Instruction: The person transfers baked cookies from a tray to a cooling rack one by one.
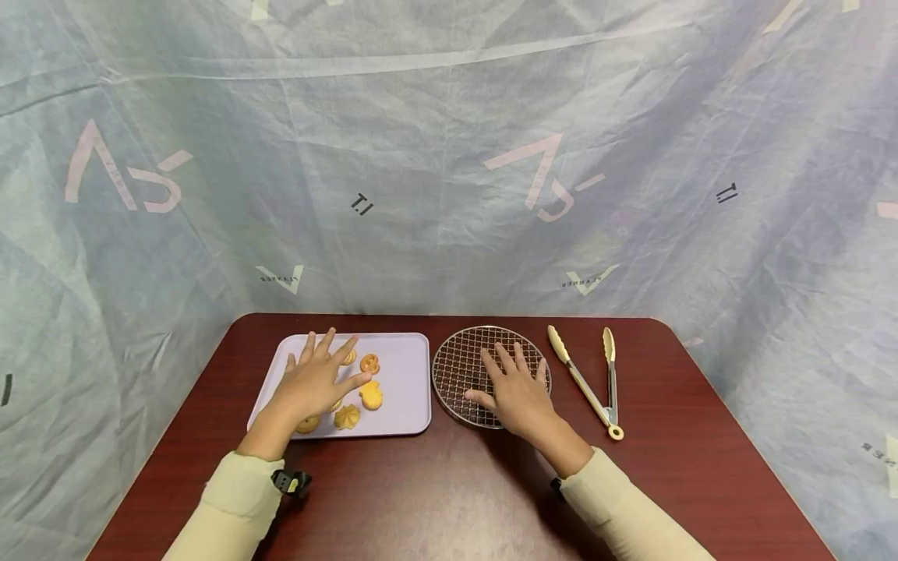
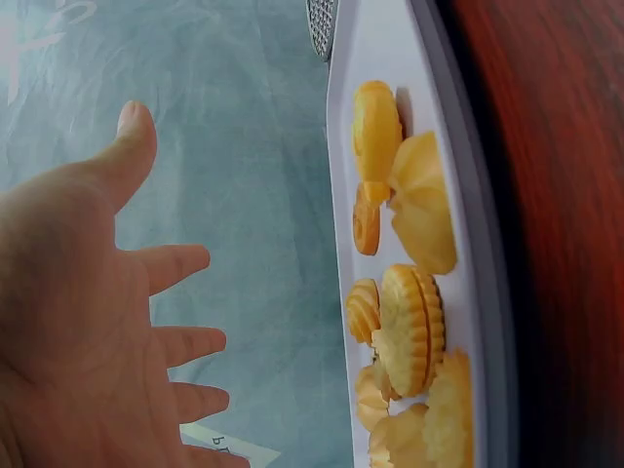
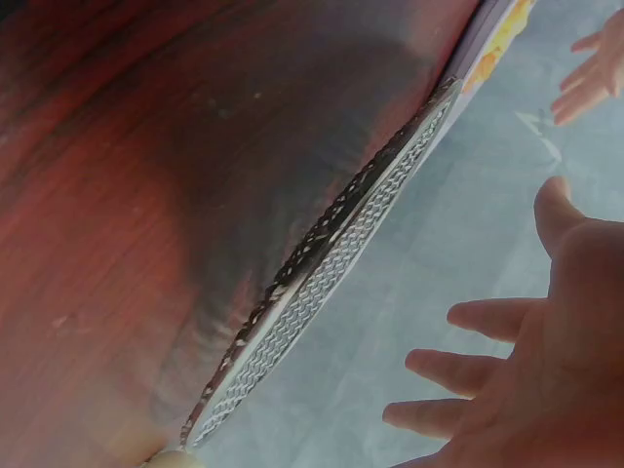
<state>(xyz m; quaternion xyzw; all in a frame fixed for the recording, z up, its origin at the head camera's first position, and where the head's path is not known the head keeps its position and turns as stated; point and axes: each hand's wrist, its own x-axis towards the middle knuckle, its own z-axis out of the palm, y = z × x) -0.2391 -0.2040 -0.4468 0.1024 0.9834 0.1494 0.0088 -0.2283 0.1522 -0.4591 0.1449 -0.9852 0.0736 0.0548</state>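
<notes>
My left hand (image 1: pixel 313 383), fingers spread, hovers over the left part of a pale lilac tray (image 1: pixel 403 382) and holds nothing. Several cookies lie on the tray, among them a pretzel-shaped one (image 1: pixel 369 363), a yellow one (image 1: pixel 371 396) and a swirled one (image 1: pixel 347 417); the hand hides others in the head view. A scalloped sandwich cookie (image 2: pixel 409 330) shows in the left wrist view. My right hand (image 1: pixel 521 399) spreads its fingers above a round wire rack (image 1: pixel 459 374), also holding nothing. In the right wrist view a gap shows between that hand and the rack (image 3: pixel 322 283).
Tongs (image 1: pixel 589 389) with cream tips lie spread apart on the dark red table (image 1: pixel 421 499), right of the rack. The tray and rack sit side by side. A grey fabric sheet (image 1: pixel 435 156) hangs behind the table and around its sides.
</notes>
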